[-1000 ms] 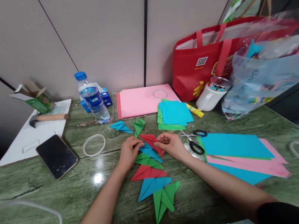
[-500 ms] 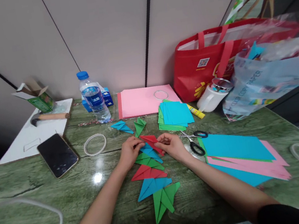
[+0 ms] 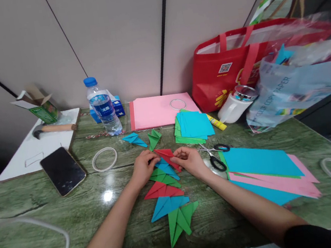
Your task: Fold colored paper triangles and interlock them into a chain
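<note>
A chain of folded paper pieces lies on the table, overlapping in green, blue and red down to a green piece [image 3: 182, 220] nearest me. At its far end my right hand [image 3: 190, 162] pinches the right edge of a red folded paper piece [image 3: 165, 155]. My left hand [image 3: 143, 168] is closed at the left side, its fingertips at the joint between that red piece and a blue folded paper piece [image 3: 166, 168]; the exact grip is partly hidden. Just beyond lie a loose blue folded piece [image 3: 134, 139] and a loose green one [image 3: 154, 138].
Scissors [image 3: 215, 156] and coloured sheets [image 3: 262, 163] lie to the right, cut paper [image 3: 196, 124] and a glue tube [image 3: 217, 122] behind. A water bottle [image 3: 103, 108], phone [image 3: 62, 171] and hammer [image 3: 54, 128] are left. A mug [image 3: 231, 107] stands by the red bag [image 3: 209, 66].
Both hands stay on the far end of the paper chain with hardly any movement. The whole view has shifted very slightly.
</note>
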Action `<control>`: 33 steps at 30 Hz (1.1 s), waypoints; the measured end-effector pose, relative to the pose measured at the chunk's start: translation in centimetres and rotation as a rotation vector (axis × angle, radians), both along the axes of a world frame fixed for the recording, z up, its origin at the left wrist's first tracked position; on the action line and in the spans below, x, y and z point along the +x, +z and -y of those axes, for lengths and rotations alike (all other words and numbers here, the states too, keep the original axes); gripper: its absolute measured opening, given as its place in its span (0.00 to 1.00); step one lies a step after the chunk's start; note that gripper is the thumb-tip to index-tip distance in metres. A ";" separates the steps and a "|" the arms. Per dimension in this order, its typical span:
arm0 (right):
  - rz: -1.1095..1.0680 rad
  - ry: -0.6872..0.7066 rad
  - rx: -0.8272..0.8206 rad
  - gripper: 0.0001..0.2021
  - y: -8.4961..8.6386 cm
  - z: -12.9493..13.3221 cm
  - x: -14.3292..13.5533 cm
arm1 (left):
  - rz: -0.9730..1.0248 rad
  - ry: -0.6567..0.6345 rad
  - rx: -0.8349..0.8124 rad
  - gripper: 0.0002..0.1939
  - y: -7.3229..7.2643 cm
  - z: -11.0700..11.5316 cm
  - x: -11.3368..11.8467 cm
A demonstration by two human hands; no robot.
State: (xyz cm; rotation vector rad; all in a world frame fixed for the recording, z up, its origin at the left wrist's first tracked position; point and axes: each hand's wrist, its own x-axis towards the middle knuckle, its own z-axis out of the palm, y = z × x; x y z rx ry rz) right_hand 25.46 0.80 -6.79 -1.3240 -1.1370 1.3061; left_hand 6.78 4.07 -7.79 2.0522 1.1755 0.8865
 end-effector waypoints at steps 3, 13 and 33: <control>-0.006 -0.012 -0.004 0.19 0.0 0.0 -0.1 | -0.035 0.002 0.002 0.07 0.1 0.0 0.1; 0.043 -0.044 0.028 0.16 -0.4 -0.1 -0.1 | 0.052 0.011 -0.008 0.06 0.0 0.1 0.0; 0.039 0.010 0.041 0.20 -0.1 0.1 -0.1 | 0.118 0.029 -0.041 0.07 -0.4 0.1 -0.2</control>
